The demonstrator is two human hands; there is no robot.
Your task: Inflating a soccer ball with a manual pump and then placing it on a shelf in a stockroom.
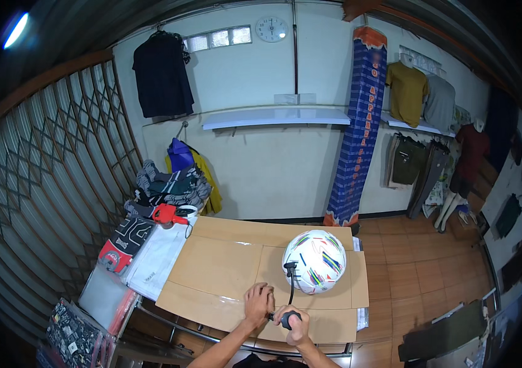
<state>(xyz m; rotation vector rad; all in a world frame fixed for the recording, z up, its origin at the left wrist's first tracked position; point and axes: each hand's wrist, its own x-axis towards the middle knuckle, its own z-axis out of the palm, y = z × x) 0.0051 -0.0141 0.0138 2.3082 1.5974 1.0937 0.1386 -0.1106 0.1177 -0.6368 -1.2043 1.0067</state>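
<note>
A white ball (314, 262) with multicoloured markings rests on a flattened cardboard sheet (215, 257). A black hose (292, 287) runs from a black fitting (290, 267) at the ball's left side down to my right hand (294, 324). That hand is closed around a black knob-like handle (291, 320), apparently of a hand pump. My left hand (259, 303) is just left of it, back upward and fingers bent, low over the cardboard. Whether anything is under its palm is hidden. A small dark part shows between the two hands.
Left of the cardboard are a red tape dispenser (169, 215), a pile of folded clothes (173, 186) and packaged garments (127, 241). A metal rail (206, 338) runs along the near edge. A blue-wrapped column (355, 133) rises beyond the table; tiled floor (408, 257) lies right.
</note>
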